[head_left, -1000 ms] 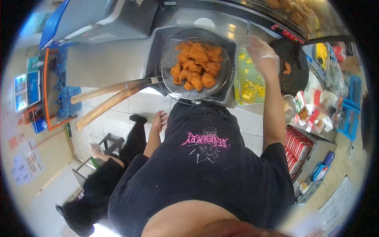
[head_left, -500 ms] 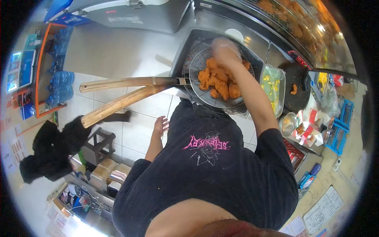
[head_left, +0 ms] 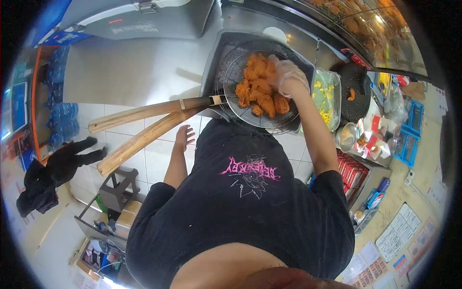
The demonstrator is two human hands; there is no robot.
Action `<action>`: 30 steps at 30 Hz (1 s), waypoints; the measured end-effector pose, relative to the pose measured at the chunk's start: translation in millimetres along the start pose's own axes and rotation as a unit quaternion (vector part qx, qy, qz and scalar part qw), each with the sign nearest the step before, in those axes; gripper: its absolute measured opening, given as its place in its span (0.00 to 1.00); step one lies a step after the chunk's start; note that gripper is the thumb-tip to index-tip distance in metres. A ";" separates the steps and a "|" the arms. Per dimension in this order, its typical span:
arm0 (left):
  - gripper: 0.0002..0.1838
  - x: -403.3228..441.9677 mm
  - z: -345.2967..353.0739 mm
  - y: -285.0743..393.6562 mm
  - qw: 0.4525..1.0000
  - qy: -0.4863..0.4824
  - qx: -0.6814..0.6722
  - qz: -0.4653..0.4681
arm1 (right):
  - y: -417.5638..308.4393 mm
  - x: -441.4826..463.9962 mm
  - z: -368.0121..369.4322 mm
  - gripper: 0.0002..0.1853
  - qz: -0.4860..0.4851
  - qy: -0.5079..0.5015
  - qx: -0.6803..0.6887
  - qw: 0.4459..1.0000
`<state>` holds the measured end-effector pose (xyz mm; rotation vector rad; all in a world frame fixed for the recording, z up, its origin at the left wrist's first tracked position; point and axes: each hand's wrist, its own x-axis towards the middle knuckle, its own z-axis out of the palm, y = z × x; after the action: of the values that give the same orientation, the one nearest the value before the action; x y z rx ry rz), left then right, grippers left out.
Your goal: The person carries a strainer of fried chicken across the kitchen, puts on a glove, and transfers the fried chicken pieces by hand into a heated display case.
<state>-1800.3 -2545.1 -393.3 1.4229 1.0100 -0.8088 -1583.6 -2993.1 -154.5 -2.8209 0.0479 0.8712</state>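
Observation:
Orange-brown fried pieces (head_left: 261, 89) are heaped in a round wire strainer (head_left: 234, 103), which lies over a dark tub (head_left: 210, 72). The strainer's two long wooden handles (head_left: 139, 115) point to the left. My right hand (head_left: 290, 77), in a clear plastic glove, is at the right side of the heap. Its fingers are blurred and partly hidden among the pieces, so its grip does not show. My left hand (head_left: 184, 137) hangs bare beside my body, below the counter, with its fingers apart and nothing in it.
A tray with yellow bits (head_left: 327, 98) and a black pan (head_left: 353, 94) are to the right. A glass case of fried food (head_left: 370, 29) is at the upper right. A grey cooler (head_left: 144, 21) stands at the upper left. Another person in black (head_left: 53, 173) is at the far left.
My right hand has moved left from above the yellow-bit tray to the fried pieces and is now at their right side. The other person has moved farther left.

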 end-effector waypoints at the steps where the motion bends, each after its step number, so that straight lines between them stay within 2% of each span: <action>1: 0.28 0.6 3.1 10.2 1.000 -0.004 0.001 0.004 | 4.9 4.0 0.9 0.38 0.004 0.004 -0.001 1.000; 4: 0.28 8.1 3.6 26.2 1.000 -0.013 0.013 0.022 | 31.6 15.0 8.8 0.38 -0.032 0.042 0.051 0.997; 5: 0.28 12.0 2.0 24.7 0.999 -0.016 0.015 0.025 | 46.1 13.9 7.2 0.35 -0.040 0.055 0.238 0.969; 7: 0.28 16.3 0.3 21.6 1.000 -0.019 0.008 0.020 | 66.9 17.4 8.2 0.31 -0.043 0.075 0.417 0.905; 8: 0.28 15.4 -0.7 18.6 1.000 -0.021 0.003 0.015 | 77.1 22.1 13.2 0.30 -0.097 -0.008 0.672 0.734; 9: 0.28 13.9 -2.2 15.0 1.000 -0.023 0.010 0.004 | 87.6 26.0 19.5 0.28 -0.145 -0.086 0.857 0.488; 10: 0.28 14.3 -4.8 9.4 0.999 -0.026 0.019 -0.008 | 98.6 29.3 27.9 0.27 -0.139 -0.087 0.888 0.429; 11: 0.26 22.4 -10.8 -4.0 1.000 -0.019 0.024 -0.005 | 102.8 27.4 33.0 0.27 -0.138 -0.074 0.888 0.432; 13: 0.25 30.3 -18.9 -19.2 0.997 -0.010 0.055 -0.045 | 92.9 25.2 39.4 0.26 -0.150 -0.033 0.915 0.374; 14: 0.25 41.5 -27.0 -32.6 0.997 -0.017 0.054 -0.054 | 82.7 17.5 31.8 0.24 -0.166 -0.054 0.917 0.360; 15: 0.25 48.7 -36.4 -41.2 0.997 -0.021 0.052 -0.062 | 74.8 12.2 32.7 0.24 -0.169 -0.048 0.916 0.360; 17: 0.25 43.9 -38.5 -36.4 0.998 -0.010 0.046 -0.047 | 63.8 8.7 32.2 0.25 -0.086 -0.024 0.910 0.405; 18: 0.25 32.3 -36.2 -23.7 0.999 0.001 0.025 -0.031 | 65.7 17.5 45.2 0.29 -0.056 0.000 0.872 0.487; 20: 0.26 34.7 -40.1 -11.3 0.998 0.048 -0.012 0.049 | 37.3 -11.4 20.8 0.32 0.047 0.046 0.715 0.696; 21: 0.26 40.7 -41.1 -7.8 0.991 0.082 -0.052 0.088 | 42.1 1.3 30.6 0.32 0.034 0.040 0.607 0.793; 22: 0.27 33.8 -39.5 5.7 0.982 0.128 -0.034 0.136 | 41.5 6.1 27.1 0.31 0.051 0.036 0.407 0.911; 23: 0.26 57.8 -50.2 4.1 0.949 0.128 -0.015 0.289 | 50.5 17.1 50.4 0.31 0.020 -0.018 0.492 0.870; 24: 0.26 83.9 -61.9 0.3 0.892 0.124 0.003 0.435 | 35.6 7.6 23.9 0.32 0.040 0.016 0.305 0.951; 25: 0.25 79.9 -52.6 19.6 0.835 0.103 -0.177 0.511 | 13.1 -5.7 -12.1 0.32 0.062 0.050 0.106 0.991; 26: 0.25 75.2 -44.7 41.9 0.831 0.103 -0.178 0.517 | 2.2 -4.5 -26.9 0.32 0.060 0.056 0.107 0.991; 28: 0.20 58.1 -28.9 87.4 0.826 0.205 -0.004 0.524 | -18.1 -2.0 -45.7 0.32 0.112 0.185 0.077 0.973; 30: 0.15 37.1 -15.2 122.6 0.792 0.300 0.172 0.504 | -46.7 16.8 -93.7 0.30 0.013 0.259 0.046 0.965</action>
<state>-1674.5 -2522.1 -376.8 2.2819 0.3745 0.3117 -1513.6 -2964.6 -80.1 -2.8800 0.1914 0.1078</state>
